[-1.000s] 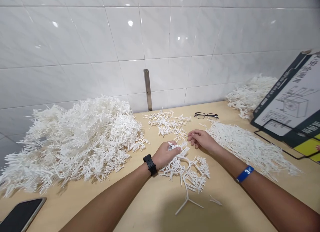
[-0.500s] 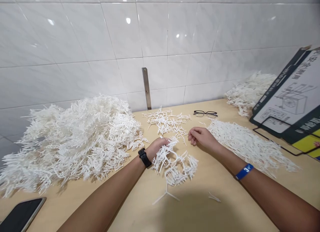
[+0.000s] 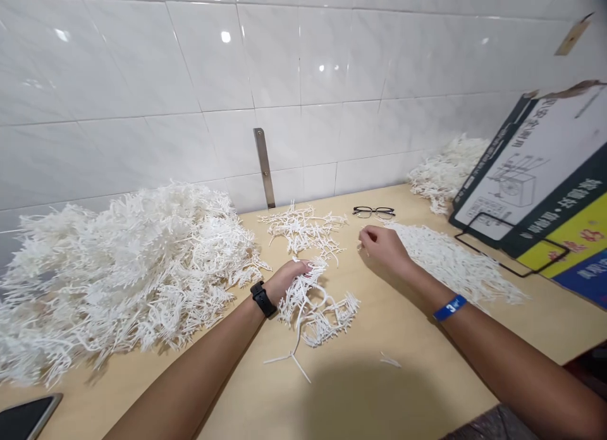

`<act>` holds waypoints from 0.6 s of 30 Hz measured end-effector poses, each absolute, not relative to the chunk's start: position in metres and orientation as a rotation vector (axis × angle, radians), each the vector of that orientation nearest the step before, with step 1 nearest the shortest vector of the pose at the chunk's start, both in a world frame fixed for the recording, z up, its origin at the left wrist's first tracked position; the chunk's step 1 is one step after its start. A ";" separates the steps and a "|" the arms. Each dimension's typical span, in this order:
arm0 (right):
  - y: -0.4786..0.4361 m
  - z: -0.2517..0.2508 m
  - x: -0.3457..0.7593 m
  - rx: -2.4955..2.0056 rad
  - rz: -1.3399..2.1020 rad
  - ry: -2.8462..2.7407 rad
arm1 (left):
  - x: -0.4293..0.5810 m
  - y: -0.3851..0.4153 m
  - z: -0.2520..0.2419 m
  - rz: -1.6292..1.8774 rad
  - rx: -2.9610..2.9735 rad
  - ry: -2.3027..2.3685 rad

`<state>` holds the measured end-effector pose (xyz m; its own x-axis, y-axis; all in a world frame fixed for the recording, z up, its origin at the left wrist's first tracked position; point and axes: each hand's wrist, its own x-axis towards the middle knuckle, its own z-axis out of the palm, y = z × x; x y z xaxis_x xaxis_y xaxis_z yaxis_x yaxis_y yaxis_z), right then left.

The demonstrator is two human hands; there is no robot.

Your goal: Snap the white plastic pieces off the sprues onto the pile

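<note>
My left hand, with a black watch on the wrist, is closed around a cluster of white branched plastic strands. The cluster hangs down toward the tabletop, and one long forked strand sticks out of it toward me. To the right, my right hand has its fingers curled together in a pinch. Whether anything small is between those fingers cannot be made out. It is at the left end of a flat pile of loose white strips. Beyond my left hand lies a thin tangle of bare branched strands.
A large heap of white branched pieces covers the left side. Eyeglasses lie near the wall. On the right are a printed box, a black wire stand and another white pile. A phone is at lower left.
My right hand has moved a little right, away from my left hand and toward the flat pile. My left hand keeps its hold on the cluster. The view has turned slightly right.
</note>
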<state>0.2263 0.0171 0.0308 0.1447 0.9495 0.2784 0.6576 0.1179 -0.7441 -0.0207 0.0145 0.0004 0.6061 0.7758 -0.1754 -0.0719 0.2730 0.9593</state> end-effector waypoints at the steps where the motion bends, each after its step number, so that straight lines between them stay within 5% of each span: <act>1: 0.009 0.036 0.218 -1.488 0.583 -1.545 | -0.021 0.014 0.001 0.643 1.136 0.734; 10: -0.143 0.019 0.176 -1.151 1.921 -0.968 | -0.025 0.016 -0.004 0.554 0.901 0.540; 18: -0.112 -0.026 0.202 -1.075 1.497 -1.375 | -0.023 0.019 -0.006 0.543 0.877 0.608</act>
